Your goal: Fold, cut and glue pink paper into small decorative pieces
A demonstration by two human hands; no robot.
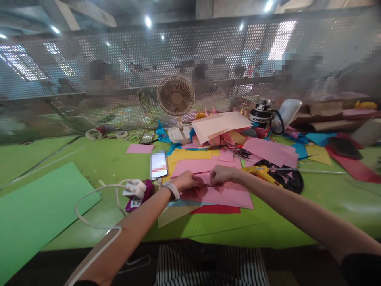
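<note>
Both my hands meet over a stack of pink paper [229,194] on the green table [268,226]. My left hand [187,181], with a white watch on the wrist, pinches a small folded piece of pink paper [206,179]. My right hand [222,175] pinches the same piece from the other side, fingers curled. The two hands almost touch.
A phone [158,165] and a white charger with cable [134,187] lie left of my hands. A yellow glue gun [262,172], scissors [238,151], loose coloured sheets, a small fan [176,97] and a large green sheet [38,210] surround them. A perforated screen stands behind, people beyond.
</note>
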